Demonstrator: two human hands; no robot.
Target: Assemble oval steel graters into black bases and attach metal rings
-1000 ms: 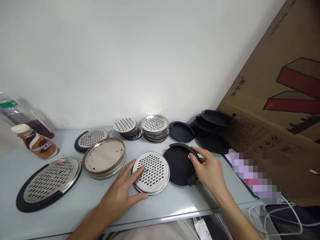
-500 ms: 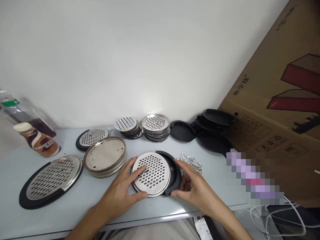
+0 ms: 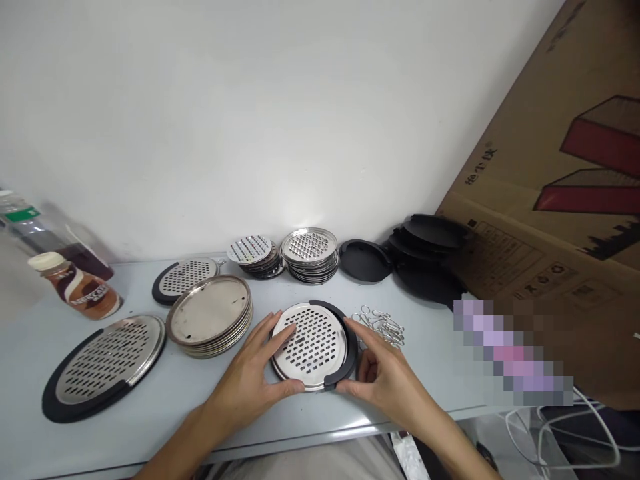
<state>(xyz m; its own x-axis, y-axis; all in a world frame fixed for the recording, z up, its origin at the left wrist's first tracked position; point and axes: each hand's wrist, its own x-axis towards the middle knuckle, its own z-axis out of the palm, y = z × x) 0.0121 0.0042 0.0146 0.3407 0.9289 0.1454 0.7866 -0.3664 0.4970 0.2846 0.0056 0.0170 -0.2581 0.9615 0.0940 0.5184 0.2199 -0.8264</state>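
In front of me lies a round metal grater disc (image 3: pixel 311 347) with slotted holes, set mostly inside a black plastic holder (image 3: pixel 352 347). My left hand (image 3: pixel 255 370) grips the disc's left edge, thumb at the front rim and fingers over the top. The holder's right side is gripped by my right hand (image 3: pixel 383 367), fingertips at the back and thumb at the front. A dark crescent of holder shows between disc and right rim. Just behind my right hand is a pile of small wire clips (image 3: pixel 383 325). Left of my left hand stands a stack of plain metal discs (image 3: pixel 213 310).
A large grater in a black holder (image 3: pixel 107 363) lies at left, a smaller one (image 3: pixel 187 277) behind. Two grater disc stacks (image 3: pixel 250 250) (image 3: pixel 310 247) stand by the wall. Black holders (image 3: pixel 430 253) pile against a cardboard box (image 3: pixel 540 267). Two bottles (image 3: pixel 83 287) stand far left.
The disc and the black holder have been pushed together. The disc now sits deeper in the holder, and the dark gap at its right has narrowed. My hands have come closer together.
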